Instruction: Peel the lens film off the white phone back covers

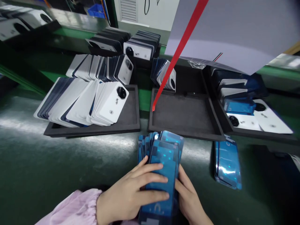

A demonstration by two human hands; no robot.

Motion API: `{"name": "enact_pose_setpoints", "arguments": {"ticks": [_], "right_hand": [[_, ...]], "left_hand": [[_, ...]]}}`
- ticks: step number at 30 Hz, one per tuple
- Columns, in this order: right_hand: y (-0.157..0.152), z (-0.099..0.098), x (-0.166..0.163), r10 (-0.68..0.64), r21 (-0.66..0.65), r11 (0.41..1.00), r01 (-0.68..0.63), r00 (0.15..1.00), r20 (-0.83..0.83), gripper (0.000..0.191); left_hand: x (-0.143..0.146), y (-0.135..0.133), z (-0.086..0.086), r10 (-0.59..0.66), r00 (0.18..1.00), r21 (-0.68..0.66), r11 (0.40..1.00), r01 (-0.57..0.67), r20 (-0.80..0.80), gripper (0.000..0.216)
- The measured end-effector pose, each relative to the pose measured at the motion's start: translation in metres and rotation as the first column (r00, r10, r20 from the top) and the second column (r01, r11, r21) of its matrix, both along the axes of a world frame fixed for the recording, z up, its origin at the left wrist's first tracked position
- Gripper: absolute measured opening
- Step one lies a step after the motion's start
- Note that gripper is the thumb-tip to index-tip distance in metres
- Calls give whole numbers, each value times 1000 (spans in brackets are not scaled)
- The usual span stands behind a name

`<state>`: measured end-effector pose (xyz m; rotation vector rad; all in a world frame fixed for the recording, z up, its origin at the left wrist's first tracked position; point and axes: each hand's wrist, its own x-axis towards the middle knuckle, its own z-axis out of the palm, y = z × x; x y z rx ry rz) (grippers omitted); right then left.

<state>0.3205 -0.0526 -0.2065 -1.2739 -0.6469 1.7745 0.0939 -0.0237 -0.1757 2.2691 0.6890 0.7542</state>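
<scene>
The green work surface (pixel 58 162) spans the full view; every item below rests on it.

Three black foam trays stand in a row at 12 o'clock from my hands. The left tray (pixel 131 122), toward 10 o'clock, carries a fanned row of white phone back covers (pixel 110 103), leaning, camera ring uppermost. The centre tray (pixel 185 115), straight at 12 o'clock, is bare at the front; a short leaning row of covers (pixel 167 76) stands at its far edge. The right tray (pixel 257 132), at 2 o'clock, holds white covers lying flat and blue-filmed pieces behind them.

A large grey sheet (pixel 234 31) hangs across the upper right. A red strip (pixel 178 53) runs down from it diagonally; its tip ends over the near-left corner of the centre tray.

A small pile of blue-filmed panels (pixel 227 162) lies flat at 3 o'clock from my hands, well apart from them.

The stack of blue-filmed panels (pixel 161 156) I am handling sits at the bottom centre, fanned at its far end, just in front of the centre tray.

My left hand (pixel 131 193), in a pink sleeve (pixel 75 209), grasps this stack, fingers spread flat over the top panel. My right hand (pixel 187 197) clasps the stack's right edge, fingers pressed against it.
</scene>
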Motion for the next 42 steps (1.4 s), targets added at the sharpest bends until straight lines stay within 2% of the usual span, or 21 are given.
{"name": "enact_pose_setpoints", "arguments": {"ticks": [3,6,8,11,13,14,16,19,20,21,23,25,27,29,31,33,34,36,39,40,42], "right_hand": [[-1,-4,-6,-43,-47,998,43,999,5,34],[1,-5,-15,-54,-18,998,55,996,70,50],[3,-1,-19,-16,25,1000,12,985,171,56],[8,14,-21,46,114,989,-98,919,392,46],[7,26,-23,30,172,975,-143,845,534,40],[6,32,-27,7,194,969,-155,797,604,41],[-1,41,-41,-45,215,957,-194,635,771,47],[-15,44,-75,-75,183,930,-320,322,944,63],[-20,43,-86,-85,184,909,-373,267,960,75],[-23,41,-96,-91,199,883,-425,260,961,88],[-27,35,-105,-89,249,824,-509,317,944,111],[-25,30,-101,-28,270,788,-554,406,914,123],[-18,26,-83,115,261,749,-609,508,854,131],[-9,22,-62,282,264,709,-653,607,743,125],[-2,18,-44,323,277,769,-576,724,609,94],[2,13,-34,231,244,879,-409,814,532,59],[4,10,-33,178,221,917,-333,836,519,50],[7,5,-34,136,185,947,-263,848,512,52],[6,-1,-41,124,139,967,-215,868,480,76],[4,-3,-44,146,111,969,-222,872,467,78],[-1,-5,-49,226,49,960,-276,864,449,61]], "left_hand": [[-2,6,-3,-104,994,-215,972,92,-44,67],[-4,8,-3,-116,993,-364,925,110,7,68],[-5,4,-3,-45,996,-457,887,73,72,68],[-5,-7,-4,196,974,-562,821,-100,112,50],[-3,-17,-7,367,926,-619,748,-239,87,43],[-2,-22,-9,401,912,-650,716,-255,85,44],[0,-29,-14,367,921,-687,703,-186,126,57],[3,-35,-19,315,925,-692,717,-85,212,79],[4,-35,-20,352,910,-721,687,-92,220,83],[4,-35,-20,402,892,-763,637,-111,206,85],[2,-31,-20,507,853,-834,518,-190,120,86],[0,-25,-18,580,815,-835,458,-305,21,77],[-2,-17,-16,619,785,-795,467,-387,-19,63],[-4,-10,-15,640,768,-769,478,-425,-26,53],[-6,-5,-14,670,740,-754,459,-470,-54,50],[-9,-1,-13,705,703,-751,413,-515,-94,56],[-10,0,-13,720,686,-756,389,-526,-108,60],[-13,2,-12,739,666,-781,355,-513,-101,65],[-17,2,-14,741,672,-847,346,-404,-18,61],[-19,0,-15,735,678,-870,345,-353,16,61],[-22,-5,-18,706,702,-906,351,-236,90,63]]}}
